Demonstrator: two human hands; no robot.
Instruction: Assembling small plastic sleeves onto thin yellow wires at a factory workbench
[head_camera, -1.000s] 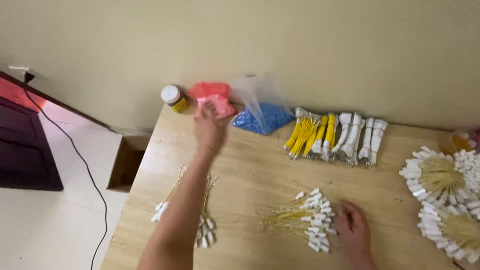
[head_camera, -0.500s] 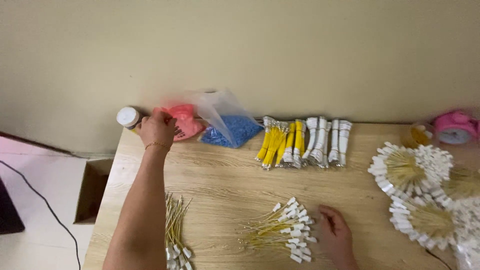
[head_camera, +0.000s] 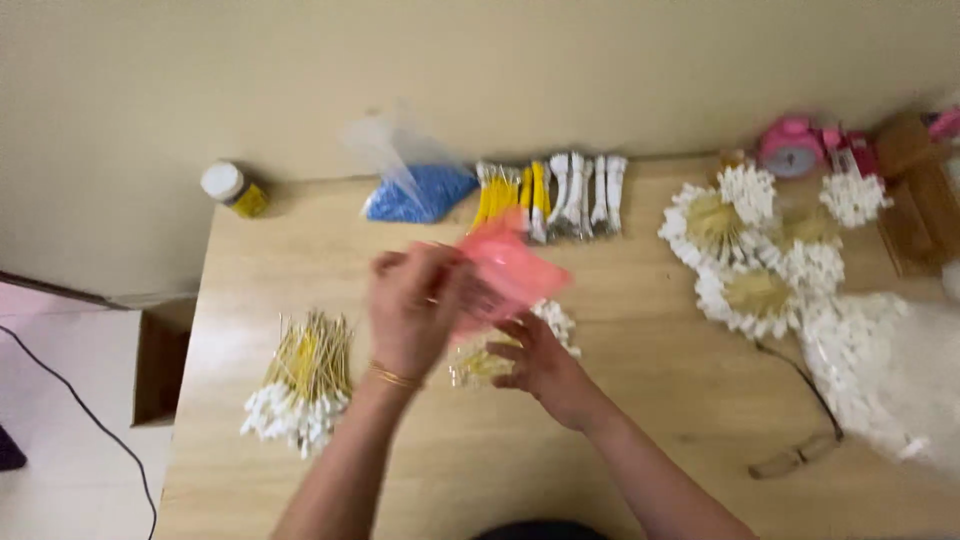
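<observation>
Nearest on the wooden surface (head_camera: 640, 420), the left hand (head_camera: 412, 318) and the right hand (head_camera: 540, 362) meet over the middle. The left hand pinches a pink plastic bag (head_camera: 508, 272), held above a pile of yellow sticks with white tips (head_camera: 545, 330); the right hand, fingers loosely curled, touches the bag from below. It seems the bag is being opened. The next move probably needs both hands to spread its mouth. To the left lies another stick bundle (head_camera: 300, 385). Farther, by the wall, are a bag of blue beads (head_camera: 420, 192) and a small jar (head_camera: 232, 188).
</observation>
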